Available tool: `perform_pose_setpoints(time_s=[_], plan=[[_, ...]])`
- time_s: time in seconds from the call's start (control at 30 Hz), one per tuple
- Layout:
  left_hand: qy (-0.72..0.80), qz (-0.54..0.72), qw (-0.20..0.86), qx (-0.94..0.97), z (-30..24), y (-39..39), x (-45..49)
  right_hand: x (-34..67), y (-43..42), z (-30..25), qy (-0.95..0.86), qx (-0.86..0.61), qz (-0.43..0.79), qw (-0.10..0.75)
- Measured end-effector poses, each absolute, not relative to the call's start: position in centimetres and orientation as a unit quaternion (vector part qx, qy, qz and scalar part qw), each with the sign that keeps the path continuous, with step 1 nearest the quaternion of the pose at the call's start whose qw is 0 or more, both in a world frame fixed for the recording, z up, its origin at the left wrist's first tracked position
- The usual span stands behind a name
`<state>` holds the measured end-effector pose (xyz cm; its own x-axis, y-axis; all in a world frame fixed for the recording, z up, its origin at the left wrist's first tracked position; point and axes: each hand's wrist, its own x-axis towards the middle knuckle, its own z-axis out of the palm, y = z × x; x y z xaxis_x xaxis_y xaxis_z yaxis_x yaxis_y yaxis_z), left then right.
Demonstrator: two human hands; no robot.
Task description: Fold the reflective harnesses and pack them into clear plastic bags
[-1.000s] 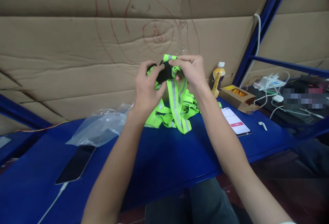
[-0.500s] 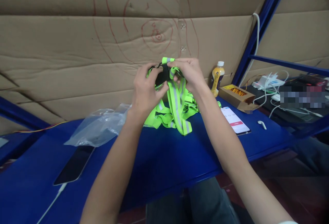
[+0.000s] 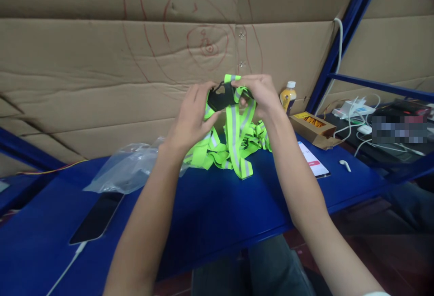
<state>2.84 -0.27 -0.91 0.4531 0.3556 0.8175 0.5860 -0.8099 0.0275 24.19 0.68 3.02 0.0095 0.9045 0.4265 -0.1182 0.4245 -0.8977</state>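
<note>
Above the table, my left hand grips the left end of a black piece attached to a neon-green reflective strap. Its fingertips go behind the strap, and its thumb stretches out below. My right hand is closed on the other side, pinching a folded loop of the strap beside the black piece. Lengths of the strap hang down between my hands. They reach a loose heap of the same green and silver webbing on the blue table. What the black piece is exactly I cannot tell.
A clear plastic bag lies left of the heap, by a phone on a white cable. To the right are a juice bottle, an open cardboard box, a lit phone and a white earbud. Cardboard walls the back.
Both my hands have shifted slightly right with the strap. My left hand has moved away from the black piece's middle to its left end, so more of it shows.
</note>
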Motion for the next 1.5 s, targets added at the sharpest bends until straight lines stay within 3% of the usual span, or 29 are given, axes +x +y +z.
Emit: perform_pose_setpoints(time_s=[0.53, 1.03, 1.5], plan=[[-0.330, -0.491, 0.135, -0.795, -2.4, -0.1, 4.2, 22.3, 1.7, 1.8, -0.589, -0.362, 0.349, 0.633], [-0.417, -0.480, 0.220, -0.740, -4.1, -0.1, 6.2, 22.1, 1.4, 2.1, -0.612, -0.360, 0.324, 0.625], [-0.427, -0.443, 0.178, -0.768, -5.4, 1.6, 4.4, 22.3, 2.6, 1.6, -0.566, -0.388, 0.344, 0.641]])
